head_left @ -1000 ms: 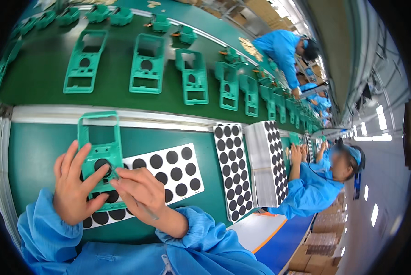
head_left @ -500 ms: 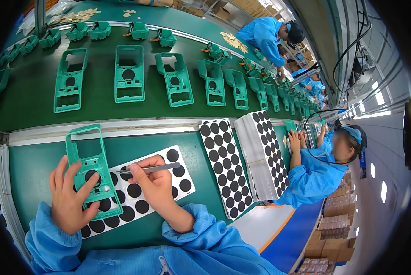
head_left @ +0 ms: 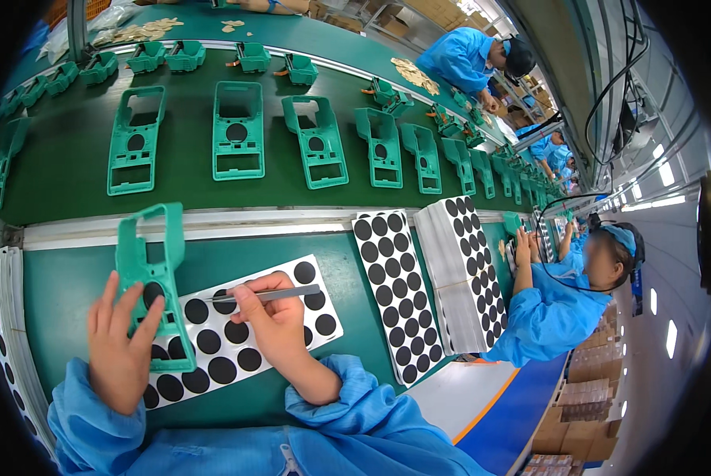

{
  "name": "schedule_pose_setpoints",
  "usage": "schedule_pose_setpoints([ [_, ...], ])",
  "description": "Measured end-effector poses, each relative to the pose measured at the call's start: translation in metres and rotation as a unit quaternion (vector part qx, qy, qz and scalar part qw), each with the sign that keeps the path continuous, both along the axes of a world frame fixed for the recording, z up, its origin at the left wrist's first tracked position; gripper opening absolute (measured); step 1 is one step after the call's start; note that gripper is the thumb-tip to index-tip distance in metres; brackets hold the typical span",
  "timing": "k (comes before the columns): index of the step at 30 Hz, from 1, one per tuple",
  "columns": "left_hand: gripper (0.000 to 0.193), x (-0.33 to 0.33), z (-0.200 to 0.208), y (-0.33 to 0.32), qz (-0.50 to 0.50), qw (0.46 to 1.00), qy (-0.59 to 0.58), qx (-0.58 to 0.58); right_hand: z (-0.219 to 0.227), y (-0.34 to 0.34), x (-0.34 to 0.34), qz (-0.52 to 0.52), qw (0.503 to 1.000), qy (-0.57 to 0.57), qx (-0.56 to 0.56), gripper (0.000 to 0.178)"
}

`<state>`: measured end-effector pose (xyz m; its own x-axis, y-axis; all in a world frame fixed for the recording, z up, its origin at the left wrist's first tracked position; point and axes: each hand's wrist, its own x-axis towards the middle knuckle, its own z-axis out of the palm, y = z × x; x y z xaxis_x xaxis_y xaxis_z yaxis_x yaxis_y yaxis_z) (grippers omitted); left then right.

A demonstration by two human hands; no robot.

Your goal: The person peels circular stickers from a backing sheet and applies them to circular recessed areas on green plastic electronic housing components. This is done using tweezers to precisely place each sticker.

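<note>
My left hand grips a green plastic housing by its left side, tilted up off the green worktop. A round black sticker sits in the housing's middle, with my fingertips beside it. In my right hand a pair of metal tweezers is pinched between thumb and fingers, its tip pointing left. Beneath both hands lies a white sheet of round black stickers, partly covered by the housing and my right hand. Whether the tweezer tip touches a sticker I cannot tell.
Ahead, a green conveyor carries a row of similar housings and smaller green parts. Sticker sheets and a banded stack lie right of my work. More sheets stand at left. A co-worker sits at right.
My left hand has tilted the housing more upright, and its lower end has lifted away from the sheet. The tweezers remain in my right hand near the sheet. The whole view has shifted slightly.
</note>
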<state>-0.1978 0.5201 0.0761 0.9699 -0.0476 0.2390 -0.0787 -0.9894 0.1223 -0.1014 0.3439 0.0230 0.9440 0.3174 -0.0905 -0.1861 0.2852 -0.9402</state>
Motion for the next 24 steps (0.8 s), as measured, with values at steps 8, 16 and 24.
schedule_pose_setpoints([
  [8, 0.05, 0.038, 0.004, 0.093, 0.112, 0.982, -0.11, 0.107, 0.0, 0.003, 0.0, -0.008, 1.0, -0.004, 0.014, 0.017],
  [16, 0.051, 0.1, -0.049, 0.241, 0.168, 0.973, -0.074, 0.14, -0.001, 0.007, -0.003, 0.006, 1.0, -0.003, 0.001, 0.017],
  [24, 0.054, 0.103, -0.054, 0.245, 0.223, 0.958, 0.012, 0.181, 0.003, 0.009, -0.005, 0.018, 1.0, 0.001, 0.004, 0.015],
])
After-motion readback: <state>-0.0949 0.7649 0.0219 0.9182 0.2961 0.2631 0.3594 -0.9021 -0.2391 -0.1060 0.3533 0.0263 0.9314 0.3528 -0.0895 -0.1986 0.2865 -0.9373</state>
